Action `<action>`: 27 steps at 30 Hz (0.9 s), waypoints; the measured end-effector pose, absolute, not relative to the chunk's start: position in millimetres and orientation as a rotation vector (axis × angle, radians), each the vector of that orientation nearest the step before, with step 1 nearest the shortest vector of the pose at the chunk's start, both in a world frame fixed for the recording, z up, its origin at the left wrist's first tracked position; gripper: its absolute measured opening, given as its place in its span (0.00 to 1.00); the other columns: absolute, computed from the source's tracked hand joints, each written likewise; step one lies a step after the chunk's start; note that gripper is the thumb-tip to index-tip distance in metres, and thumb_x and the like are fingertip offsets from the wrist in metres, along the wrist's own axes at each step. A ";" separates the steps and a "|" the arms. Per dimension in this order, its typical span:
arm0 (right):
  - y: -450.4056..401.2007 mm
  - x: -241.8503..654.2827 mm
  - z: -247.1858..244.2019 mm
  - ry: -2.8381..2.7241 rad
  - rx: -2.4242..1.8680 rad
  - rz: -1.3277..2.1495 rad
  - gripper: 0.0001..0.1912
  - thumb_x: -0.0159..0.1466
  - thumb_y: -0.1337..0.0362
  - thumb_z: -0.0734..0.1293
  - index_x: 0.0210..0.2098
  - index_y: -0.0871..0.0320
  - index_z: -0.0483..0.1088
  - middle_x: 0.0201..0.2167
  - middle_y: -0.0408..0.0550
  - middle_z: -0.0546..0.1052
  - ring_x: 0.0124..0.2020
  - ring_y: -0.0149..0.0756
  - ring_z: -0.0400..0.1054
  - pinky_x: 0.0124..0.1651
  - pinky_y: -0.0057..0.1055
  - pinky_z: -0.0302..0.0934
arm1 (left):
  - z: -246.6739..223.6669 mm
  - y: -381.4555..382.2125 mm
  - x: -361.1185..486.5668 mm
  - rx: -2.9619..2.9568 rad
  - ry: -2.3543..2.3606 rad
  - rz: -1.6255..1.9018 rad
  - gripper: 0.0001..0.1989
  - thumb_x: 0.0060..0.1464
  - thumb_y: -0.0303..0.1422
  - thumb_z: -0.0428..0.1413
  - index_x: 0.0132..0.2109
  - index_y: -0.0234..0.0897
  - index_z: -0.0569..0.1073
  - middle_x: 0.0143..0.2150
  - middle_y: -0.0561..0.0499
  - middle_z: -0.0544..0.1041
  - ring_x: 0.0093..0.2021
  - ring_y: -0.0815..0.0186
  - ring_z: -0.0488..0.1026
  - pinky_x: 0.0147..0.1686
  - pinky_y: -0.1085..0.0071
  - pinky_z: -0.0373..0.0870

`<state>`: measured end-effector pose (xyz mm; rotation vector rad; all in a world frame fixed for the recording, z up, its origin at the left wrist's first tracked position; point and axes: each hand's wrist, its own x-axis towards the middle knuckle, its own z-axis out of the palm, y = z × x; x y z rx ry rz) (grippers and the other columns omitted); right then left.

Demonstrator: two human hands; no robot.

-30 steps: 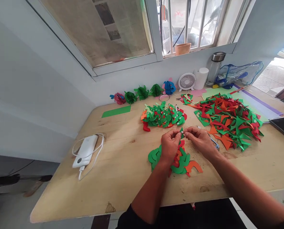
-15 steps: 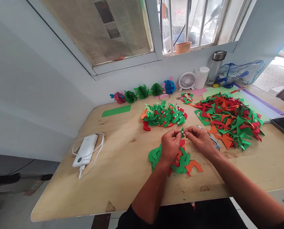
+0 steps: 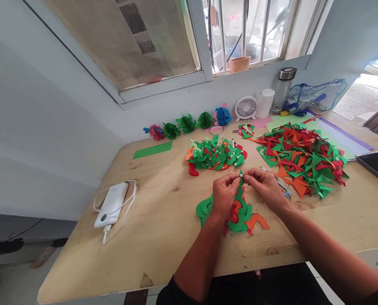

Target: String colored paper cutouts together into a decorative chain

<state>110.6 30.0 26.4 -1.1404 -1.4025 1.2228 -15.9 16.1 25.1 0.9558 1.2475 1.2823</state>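
Between thumb and fingertips, my left hand (image 3: 223,194) pinches a small green paper piece (image 3: 241,173) with a white patch on it. My right hand (image 3: 265,186) is closed in a pinch at the same patch, its fingertips touching or very near the piece; anything smaller between them is too small to make out. Partly hidden under my left hand and forearm lies a loose heap of green, red and orange curved paper cutouts (image 3: 244,219). Beyond my hands sits another heap of green cutouts (image 3: 212,156), many bearing white patches. A blue-handled tool (image 3: 286,190) lies beside my right hand, partly covered.
A large pile of paper scraps (image 3: 303,159) spreads to the right, near a phone (image 3: 376,167). Along the wall stand folded-paper figures (image 3: 187,123), a small fan (image 3: 246,108) and a glass bottle (image 3: 282,91). A white power bank (image 3: 112,204) with its cable lies left.
The view has shifted slightly, so the table's things sit a little further left. Both hands stay together at the green paper piece, with only slight finger movement.
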 end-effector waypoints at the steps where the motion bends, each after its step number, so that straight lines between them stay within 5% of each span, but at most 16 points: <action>1: 29.9 110.5 26.3 -1.396 -1.140 1.226 0.11 0.56 0.57 0.66 0.27 0.59 0.71 0.24 0.44 0.72 0.27 0.31 0.63 0.30 0.27 0.58 | 25.2 15.7 -15.9 0.957 1.259 1.273 0.09 0.44 0.30 0.58 0.34 0.33 0.79 0.28 0.50 0.78 0.25 0.72 0.70 0.26 0.77 0.65; 27: 28.7 110.8 28.8 -1.385 -1.168 1.233 0.12 0.56 0.56 0.66 0.26 0.60 0.72 0.23 0.44 0.73 0.27 0.32 0.66 0.31 0.28 0.61 | 24.2 12.7 -15.7 1.118 1.308 1.312 0.09 0.48 0.32 0.56 0.35 0.32 0.79 0.29 0.49 0.79 0.30 0.67 0.74 0.30 0.74 0.70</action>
